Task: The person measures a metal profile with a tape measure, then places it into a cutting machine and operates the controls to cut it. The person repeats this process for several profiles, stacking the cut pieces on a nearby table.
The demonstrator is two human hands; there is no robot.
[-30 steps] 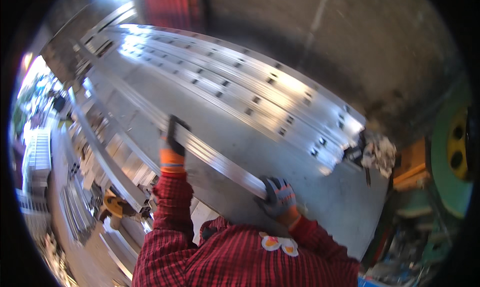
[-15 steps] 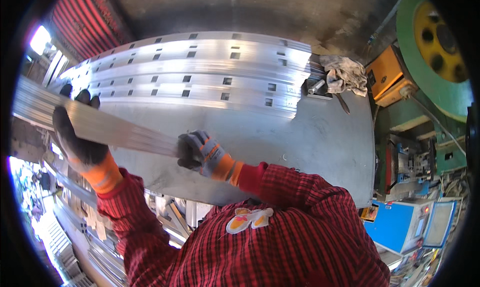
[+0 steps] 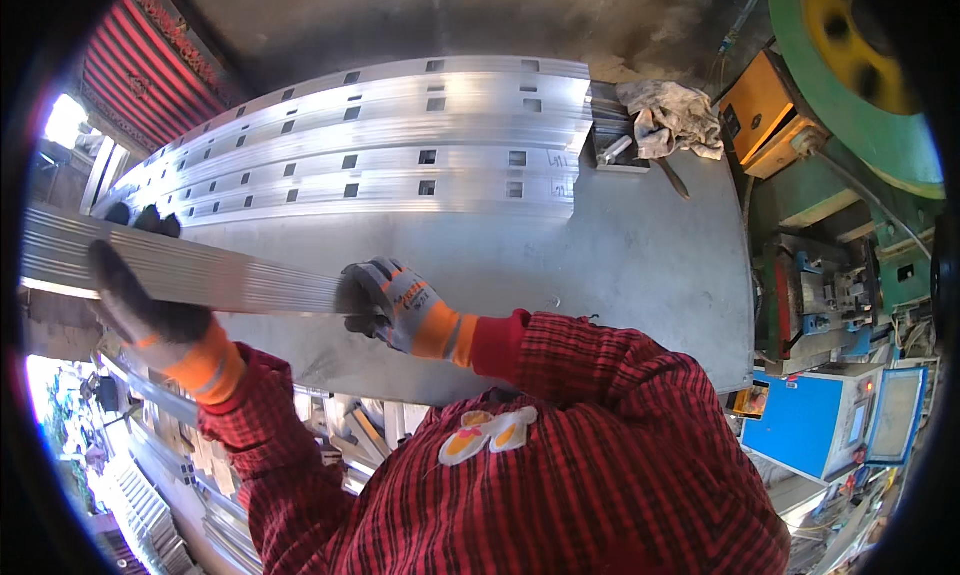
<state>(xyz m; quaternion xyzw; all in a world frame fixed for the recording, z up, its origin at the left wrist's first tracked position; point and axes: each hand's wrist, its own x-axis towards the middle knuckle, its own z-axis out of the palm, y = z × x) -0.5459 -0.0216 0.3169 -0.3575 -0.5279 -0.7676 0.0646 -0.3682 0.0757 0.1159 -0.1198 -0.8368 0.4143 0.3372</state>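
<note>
A long ribbed aluminium profile [image 3: 230, 275] lies across both of my gloved hands and runs out of view at the left. My left hand [image 3: 160, 310] cradles it from beneath, with the thumb on the near side and fingertips showing past the far edge. At the right end, my right hand [image 3: 395, 305] closes its fingers round the profile. Both gloves are grey and orange with dark palms. Beyond it, several long aluminium profiles [image 3: 400, 135] with square cut-outs lie side by side on the grey metal table [image 3: 640, 275].
A crumpled rag [image 3: 675, 120] and a small tray [image 3: 618, 155] of metal pieces sit at the table's far right. Right of the table stand a green machine with a yellow wheel [image 3: 860, 35], an orange box [image 3: 765, 115] and a blue cabinet [image 3: 795, 425]. Metal stock [image 3: 220, 515] lies lower left.
The profile's left part has dropped a little toward me, so it lies more level. Both hands have shifted slightly left, still holding it. The whole view has turned slightly.
</note>
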